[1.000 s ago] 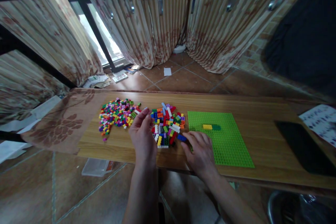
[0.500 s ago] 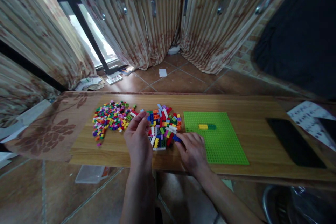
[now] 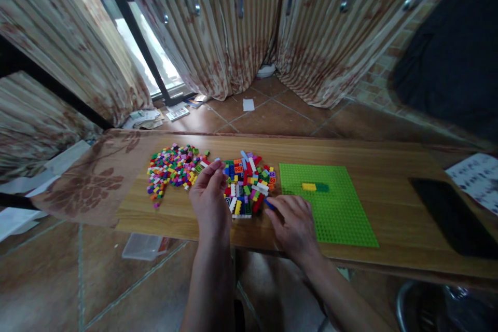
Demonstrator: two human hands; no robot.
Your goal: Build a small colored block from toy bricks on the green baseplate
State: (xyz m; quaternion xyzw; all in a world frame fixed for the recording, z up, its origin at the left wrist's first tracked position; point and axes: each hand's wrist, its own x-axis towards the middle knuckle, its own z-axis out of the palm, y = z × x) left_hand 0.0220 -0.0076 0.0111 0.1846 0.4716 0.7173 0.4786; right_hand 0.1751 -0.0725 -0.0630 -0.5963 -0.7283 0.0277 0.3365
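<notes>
Head camera looks down on a wooden tabletop (image 3: 389,166) running across the middle of the frame. Left hand (image 3: 210,199) is up off the surface at lower centre, thumb and forefinger drawn narrow, almost tip to tip. There is a pale speck at those fingertips (image 3: 216,164), but it is too small to say whether it is a held piece. Just right of that hand sits the pile of larger bricks (image 3: 249,179), a jumble of red, blue, white and yellow. Right hand (image 3: 293,223) lies low on the table at the pile's lower right edge, fingers curled in close. Its thumb and forefinger pinch a blue brick (image 3: 268,203), which rests on the wood between the pile and the green baseplate (image 3: 334,218).

On the baseplate's upper part, a yellow brick (image 3: 308,187) touches a dark green brick (image 3: 322,187), side by side. Left of centre spreads a second heap of tiny bricks (image 3: 171,168), well apart from both hands. At far right lies a black slab (image 3: 451,218) with a printed sheet (image 3: 476,179) beside it. Striped curtains (image 3: 218,41) fill the top of the frame.
</notes>
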